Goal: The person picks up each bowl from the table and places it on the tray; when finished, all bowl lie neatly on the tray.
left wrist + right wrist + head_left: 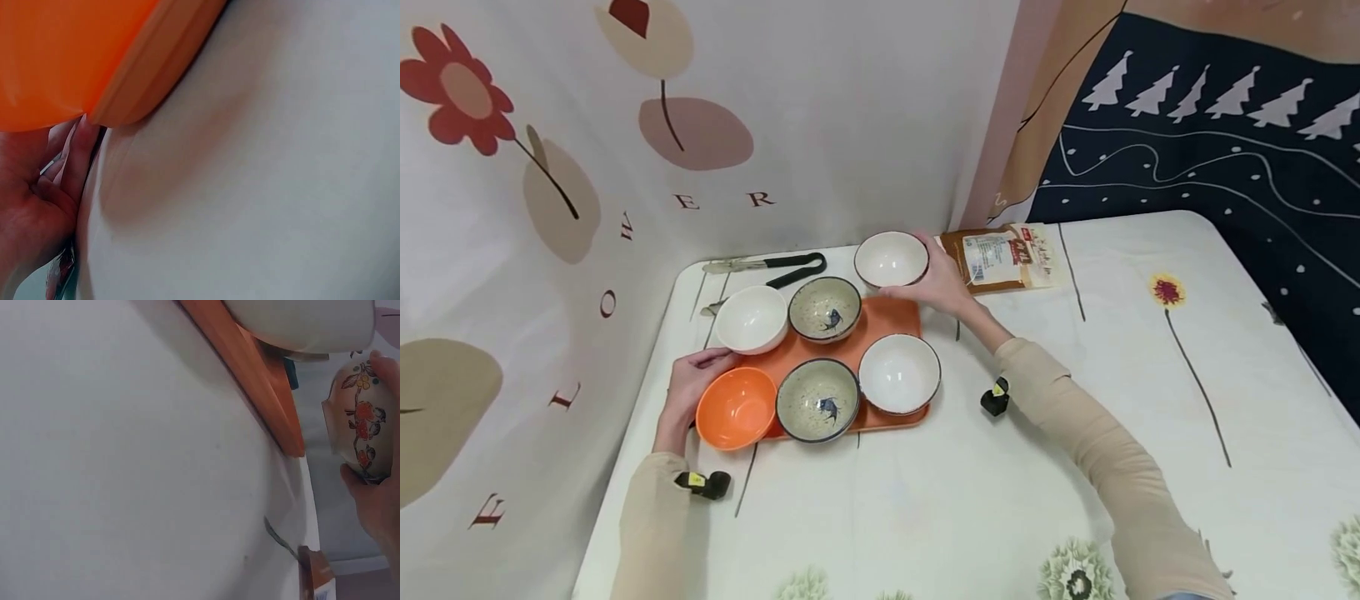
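Observation:
My right hand [936,279] grips a white bowl [891,259] with a dark rim, just behind the orange tray [891,318]. In the right wrist view, this bowl [362,422] shows a painted branch with red fruit and birds. At the tray's left side, my left hand [695,379] has its fingers by a plain white bowl [752,320] and an orange bowl [737,408]. Part of those fingers is hidden by the bowls. Two speckled grey bowls [825,309] [817,400] with blue bird pictures and a dark-rimmed white bowl [900,374] sit on the tray.
Black-handled tongs [797,263] lie behind the tray at the left. A brown food packet [1000,258] lies to the right of the raised right hand. The patterned cloth wall [820,100] rises close behind the table's back edge.

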### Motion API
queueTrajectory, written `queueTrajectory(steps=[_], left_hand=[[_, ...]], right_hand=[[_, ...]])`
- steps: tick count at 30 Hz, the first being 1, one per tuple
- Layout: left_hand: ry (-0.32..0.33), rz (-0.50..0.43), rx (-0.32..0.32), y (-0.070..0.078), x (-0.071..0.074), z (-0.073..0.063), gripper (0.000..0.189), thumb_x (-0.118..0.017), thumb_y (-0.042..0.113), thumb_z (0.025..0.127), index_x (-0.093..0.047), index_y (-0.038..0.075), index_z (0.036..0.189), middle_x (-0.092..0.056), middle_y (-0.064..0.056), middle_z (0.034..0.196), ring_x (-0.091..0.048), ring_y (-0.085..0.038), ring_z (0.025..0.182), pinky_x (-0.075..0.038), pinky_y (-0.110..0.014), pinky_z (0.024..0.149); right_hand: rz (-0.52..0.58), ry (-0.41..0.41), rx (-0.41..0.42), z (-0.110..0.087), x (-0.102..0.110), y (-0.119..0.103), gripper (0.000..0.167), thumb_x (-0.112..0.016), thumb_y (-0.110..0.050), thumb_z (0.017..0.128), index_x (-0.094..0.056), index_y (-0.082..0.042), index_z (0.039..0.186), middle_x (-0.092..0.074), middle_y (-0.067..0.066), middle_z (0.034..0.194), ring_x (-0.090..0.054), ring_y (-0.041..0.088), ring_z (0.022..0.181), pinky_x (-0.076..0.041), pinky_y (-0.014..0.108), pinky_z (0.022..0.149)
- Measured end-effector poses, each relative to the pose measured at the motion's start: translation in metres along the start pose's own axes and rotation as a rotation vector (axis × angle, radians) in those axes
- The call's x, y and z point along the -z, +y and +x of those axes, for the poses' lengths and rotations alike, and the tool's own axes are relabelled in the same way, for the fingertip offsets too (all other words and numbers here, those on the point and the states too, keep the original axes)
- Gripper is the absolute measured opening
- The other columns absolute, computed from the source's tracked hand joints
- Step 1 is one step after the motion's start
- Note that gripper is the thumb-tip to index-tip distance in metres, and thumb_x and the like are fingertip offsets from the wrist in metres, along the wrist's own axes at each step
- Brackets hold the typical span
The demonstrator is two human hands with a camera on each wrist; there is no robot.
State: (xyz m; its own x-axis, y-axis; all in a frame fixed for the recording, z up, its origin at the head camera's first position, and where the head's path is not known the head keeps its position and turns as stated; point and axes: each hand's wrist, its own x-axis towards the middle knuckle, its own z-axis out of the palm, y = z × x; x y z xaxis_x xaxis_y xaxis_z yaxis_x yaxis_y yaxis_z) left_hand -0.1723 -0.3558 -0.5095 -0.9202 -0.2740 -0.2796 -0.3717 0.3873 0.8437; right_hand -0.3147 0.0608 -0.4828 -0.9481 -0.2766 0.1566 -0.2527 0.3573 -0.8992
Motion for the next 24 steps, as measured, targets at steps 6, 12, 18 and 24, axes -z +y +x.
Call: queueTrajectory(steps=[6, 12, 18, 24], left_hand=[[-0.002, 0.009, -0.010, 0.004, -0.001, -0.001, 0.055, -0.069, 0.033, 0.097, -0.060, -0.004, 0.136, -0.067, 0.030, 0.078, -0.066, 0.010, 0.077, -0.053, -0.009, 0.073], [-0.002, 0.012, -0.027, 0.003, 0.000, -0.002, 0.057, -0.072, 0.036, 0.095, -0.062, -0.004, 0.134, -0.068, 0.030, 0.079, -0.067, 0.009, 0.078, -0.054, -0.010, 0.073], [0.008, 0.023, -0.013, 0.002, 0.002, -0.002, 0.058, -0.072, 0.040, 0.094, -0.064, -0.003, 0.132, -0.067, 0.030, 0.078, -0.067, 0.008, 0.078, -0.054, -0.010, 0.073], [0.006, 0.019, -0.005, 0.000, 0.000, -0.002, 0.058, -0.072, 0.039, 0.094, -0.062, -0.003, 0.134, -0.067, 0.029, 0.078, -0.067, 0.008, 0.077, -0.054, -0.010, 0.072]], right_hand=[[0.004, -0.018, -0.013, -0.003, -0.007, 0.001, 0.110, -0.094, -0.037, 0.066, -0.034, -0.008, 0.154, -0.051, 0.016, 0.146, -0.055, 0.031, 0.129, -0.052, 0.048, 0.103], [0.015, -0.041, -0.015, -0.006, -0.011, 0.000, 0.111, -0.093, -0.037, 0.068, -0.031, -0.008, 0.156, -0.049, 0.016, 0.148, -0.055, 0.031, 0.129, -0.053, 0.048, 0.102], [0.017, -0.048, -0.012, -0.005, -0.014, 0.005, 0.110, -0.093, -0.037, 0.068, -0.032, -0.010, 0.156, -0.049, 0.015, 0.148, -0.055, 0.031, 0.129, -0.053, 0.048, 0.102], [-0.005, -0.048, -0.028, -0.004, -0.016, 0.011, 0.111, -0.092, -0.039, 0.068, -0.031, -0.010, 0.155, -0.048, 0.016, 0.148, -0.054, 0.031, 0.130, -0.053, 0.047, 0.102]])
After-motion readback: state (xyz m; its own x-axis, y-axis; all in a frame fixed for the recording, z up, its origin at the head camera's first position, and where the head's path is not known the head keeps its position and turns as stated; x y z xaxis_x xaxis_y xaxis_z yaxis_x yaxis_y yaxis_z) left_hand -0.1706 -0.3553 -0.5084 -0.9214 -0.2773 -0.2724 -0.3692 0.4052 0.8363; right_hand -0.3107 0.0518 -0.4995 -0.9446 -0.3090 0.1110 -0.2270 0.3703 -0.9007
